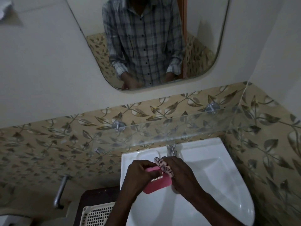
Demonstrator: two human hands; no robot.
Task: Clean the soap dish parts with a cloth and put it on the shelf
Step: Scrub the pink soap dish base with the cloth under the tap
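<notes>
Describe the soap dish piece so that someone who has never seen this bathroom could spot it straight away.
Find the white sink below the glass shelf; two hands meet over its basin. The left hand grips the soap dish piece, while the right hand presses a patterned cloth on it. It is the only bright pink thing there, flat and rectangular, with a row of slots.

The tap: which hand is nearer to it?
Right. The right hand, pressing the cloth, sits just below the tap; the left hand, holding the pink soap dish part, is farther left.
</notes>
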